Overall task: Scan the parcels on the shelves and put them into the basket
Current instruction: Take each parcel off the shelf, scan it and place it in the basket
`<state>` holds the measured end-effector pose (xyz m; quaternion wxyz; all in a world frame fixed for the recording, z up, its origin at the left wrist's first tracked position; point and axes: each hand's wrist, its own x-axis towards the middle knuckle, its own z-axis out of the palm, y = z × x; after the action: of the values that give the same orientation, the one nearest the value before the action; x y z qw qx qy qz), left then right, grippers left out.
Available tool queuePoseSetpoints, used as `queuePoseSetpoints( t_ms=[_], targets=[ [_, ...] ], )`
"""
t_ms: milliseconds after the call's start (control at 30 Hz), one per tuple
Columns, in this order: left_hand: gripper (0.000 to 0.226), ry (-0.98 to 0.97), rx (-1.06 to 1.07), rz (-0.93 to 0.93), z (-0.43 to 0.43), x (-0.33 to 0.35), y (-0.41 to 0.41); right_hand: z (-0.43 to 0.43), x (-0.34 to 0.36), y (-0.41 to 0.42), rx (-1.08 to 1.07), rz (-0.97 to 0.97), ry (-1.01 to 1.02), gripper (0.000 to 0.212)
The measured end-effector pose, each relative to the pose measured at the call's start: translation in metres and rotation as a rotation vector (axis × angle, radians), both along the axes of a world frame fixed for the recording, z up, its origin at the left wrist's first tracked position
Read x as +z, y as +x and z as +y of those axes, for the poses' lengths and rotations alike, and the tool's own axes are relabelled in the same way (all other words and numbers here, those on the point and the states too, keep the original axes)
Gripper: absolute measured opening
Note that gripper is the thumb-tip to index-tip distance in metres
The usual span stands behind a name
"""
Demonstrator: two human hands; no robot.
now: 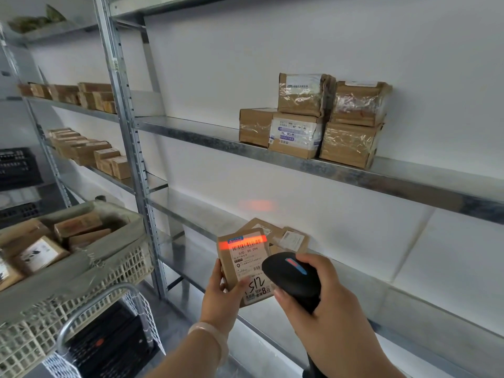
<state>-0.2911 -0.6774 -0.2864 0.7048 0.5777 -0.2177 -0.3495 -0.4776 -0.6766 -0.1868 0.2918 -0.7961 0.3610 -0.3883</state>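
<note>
My left hand [222, 297] grips a small brown parcel [244, 261] by its lower left corner, label facing me. My right hand [324, 301] holds a black barcode scanner [293, 279] just right of the parcel. The scanner's red beam lies across the top of the parcel's white label, and a red glow falls on the wall behind. Two more small parcels [289, 237] lie on the lower shelf [191, 211] right behind the held one. A white lattice basket [90, 279] with a grey liner sits at the left, holding several brown parcels.
Several brown boxes [313, 118] are stacked on the upper shelf [191, 130]. More boxes [90, 154] fill the shelves at the far left. A steel upright [128, 132] divides the bays. The basket rests on a wire cart [131, 301] with dark crates under it.
</note>
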Motion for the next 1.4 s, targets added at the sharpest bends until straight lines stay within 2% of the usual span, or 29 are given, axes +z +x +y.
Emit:
queuePoseSetpoints(
  t_ms=[500,767,1100,1400],
  targets=[
    [0.067,0.035,0.013,-0.002,0.003,-0.008,0.006,0.009,0.020,-0.010,0.014,0.139,-0.017,0.053],
    [0.066,0.038,0.023,0.020,0.018,-0.004,0.018,-0.006,0.003,0.008,0.030,0.183,-0.029,0.057],
    [0.059,0.024,0.164,0.017,0.077,0.007,0.091,-0.019,-0.042,0.109,0.261,0.047,0.078,0.060],
    [0.056,0.057,0.239,0.074,0.152,0.012,0.203,0.018,-0.064,0.254,0.378,-0.058,0.208,0.055]
  ],
)
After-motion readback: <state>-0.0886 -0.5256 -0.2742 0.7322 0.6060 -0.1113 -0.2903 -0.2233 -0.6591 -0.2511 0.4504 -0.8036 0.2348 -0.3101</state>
